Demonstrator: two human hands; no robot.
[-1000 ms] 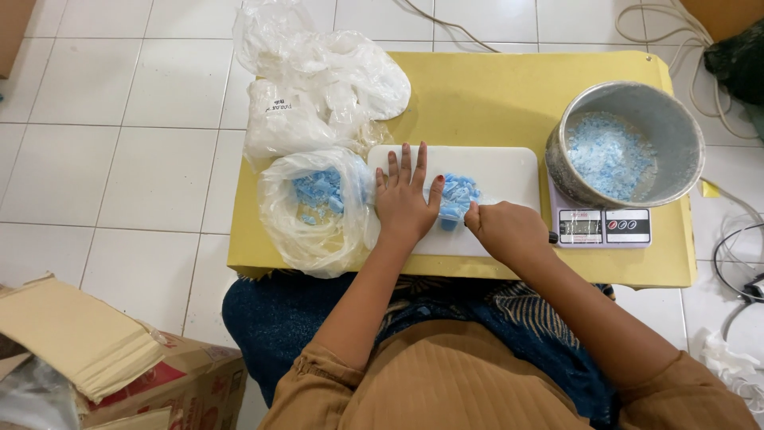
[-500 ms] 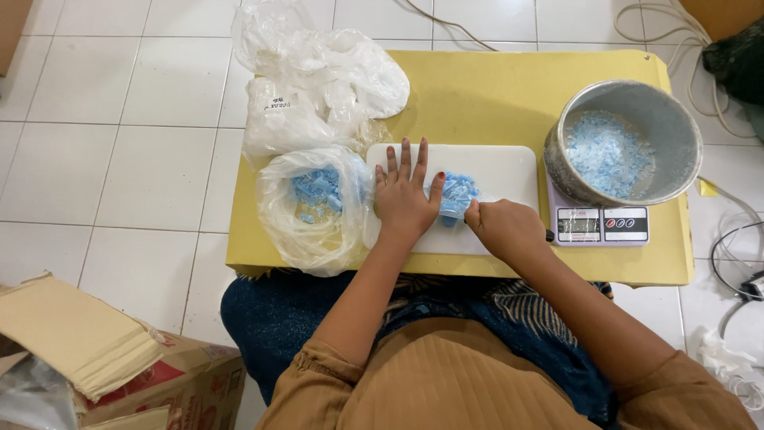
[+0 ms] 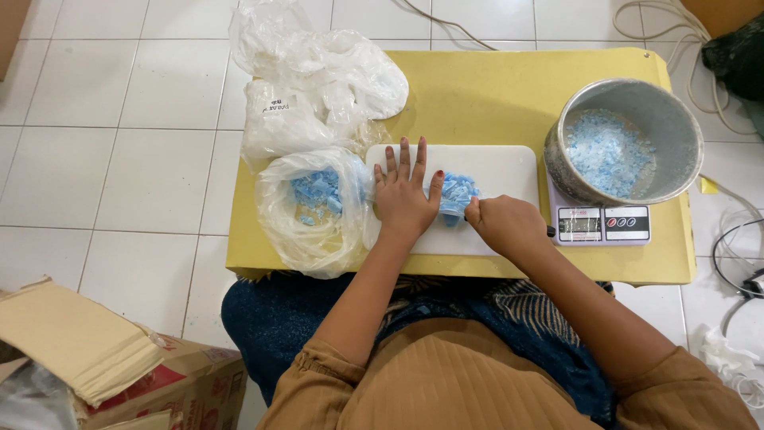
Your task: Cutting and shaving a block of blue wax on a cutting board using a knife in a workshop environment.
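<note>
A white cutting board [image 3: 501, 171] lies on the low yellow table [image 3: 493, 95]. A heap of light blue chunks [image 3: 455, 193] sits on the board. My left hand [image 3: 404, 197] rests flat on the board with its fingers spread, the thumb against the left side of the heap. My right hand [image 3: 505, 227] is closed around a dark-handled tool [image 3: 549, 231] at the heap's right side. Only the end of the handle shows; the rest is hidden by the hand and the chunks.
An open clear plastic bag [image 3: 306, 211] holding blue chunks sits left of the board, with more white bags [image 3: 318, 87] behind it. On the right a metal pot [image 3: 629, 139] of pale blue flakes stands on a digital scale [image 3: 601, 224]. A cardboard box [image 3: 119, 374] and cables [image 3: 740, 255] lie on the tiled floor.
</note>
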